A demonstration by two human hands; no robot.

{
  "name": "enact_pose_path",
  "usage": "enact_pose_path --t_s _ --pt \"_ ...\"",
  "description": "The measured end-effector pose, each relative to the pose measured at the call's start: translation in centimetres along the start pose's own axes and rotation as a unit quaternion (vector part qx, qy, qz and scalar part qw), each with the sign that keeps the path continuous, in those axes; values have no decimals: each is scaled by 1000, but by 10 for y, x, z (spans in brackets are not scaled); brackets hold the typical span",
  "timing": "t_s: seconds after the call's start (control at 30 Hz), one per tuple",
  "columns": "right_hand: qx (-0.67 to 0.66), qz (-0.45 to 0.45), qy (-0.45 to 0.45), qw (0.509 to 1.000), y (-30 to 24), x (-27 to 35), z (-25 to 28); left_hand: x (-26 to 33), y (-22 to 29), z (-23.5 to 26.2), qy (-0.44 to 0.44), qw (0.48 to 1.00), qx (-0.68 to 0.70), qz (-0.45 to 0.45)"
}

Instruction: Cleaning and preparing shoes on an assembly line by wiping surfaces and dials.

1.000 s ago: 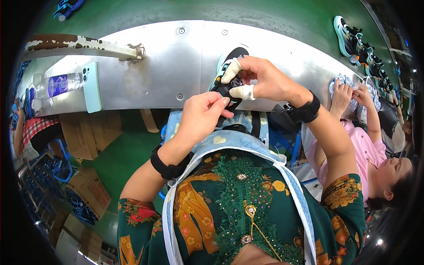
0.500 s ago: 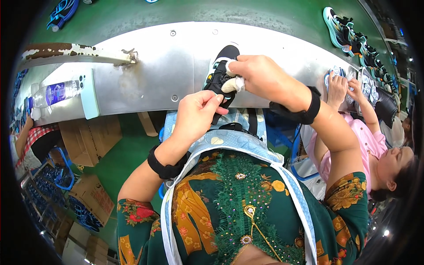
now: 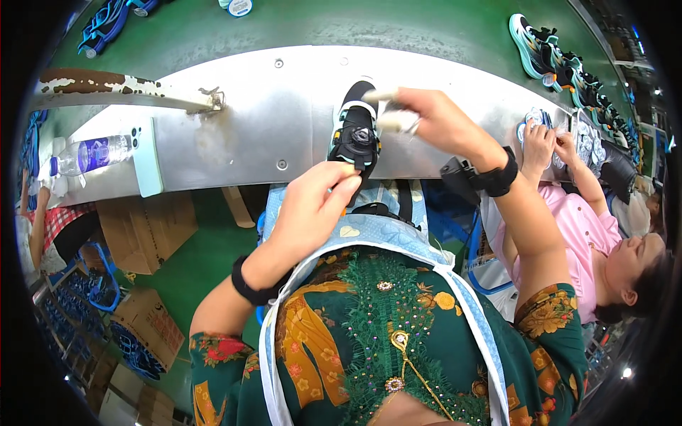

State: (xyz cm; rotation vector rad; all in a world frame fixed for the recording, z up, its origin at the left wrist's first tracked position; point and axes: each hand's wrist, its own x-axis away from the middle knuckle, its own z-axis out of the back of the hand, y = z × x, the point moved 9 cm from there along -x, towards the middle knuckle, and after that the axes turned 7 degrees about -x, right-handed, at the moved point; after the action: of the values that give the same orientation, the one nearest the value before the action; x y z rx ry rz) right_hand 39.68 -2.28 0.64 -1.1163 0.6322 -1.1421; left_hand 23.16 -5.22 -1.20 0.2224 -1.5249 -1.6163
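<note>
A black sneaker (image 3: 346, 142) with white and pale green trim and a round black knob on its tongue lies on the metal ledge, toe pointing away from me. My left hand (image 3: 312, 206) is closed, thumb and fingertips pinching the sneaker at its near end by the tongue and collar. Exactly which edge they grip is hidden. To the right of the toe hovers my right hand (image 3: 440, 121), blurred by motion. Pale cloth covers sheathe two of its fingers, which are held apart with nothing visible between them.
On the left of the metal ledge (image 3: 249, 142) are a pale green phone (image 3: 148, 160), a plastic bottle (image 3: 92, 155) and a rusty metal bar (image 3: 121, 89). Several sneakers (image 3: 529, 46) line the green belt (image 3: 298, 25). A co-worker in pink (image 3: 558, 234) handles shoes at right.
My right hand has lifted off the sneaker's upper toward the right, uncovering the knob. My left hand has shifted slightly nearer to me, still pinching. A round-labelled item has come into view on the belt.
</note>
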Motion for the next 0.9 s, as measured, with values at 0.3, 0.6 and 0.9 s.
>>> enact_pose_path --t_s 0.3,0.6,0.9 --pt "-24 -81 58 995 13 27 -6 3 -2 -6 126 912 -314 -234" --pt "-1 -113 75 991 30 36 18 -90 48 73 304 893 -153 -296" --pt "245 -110 277 923 93 76 190 -303 49 271 380 807 -447 -68"
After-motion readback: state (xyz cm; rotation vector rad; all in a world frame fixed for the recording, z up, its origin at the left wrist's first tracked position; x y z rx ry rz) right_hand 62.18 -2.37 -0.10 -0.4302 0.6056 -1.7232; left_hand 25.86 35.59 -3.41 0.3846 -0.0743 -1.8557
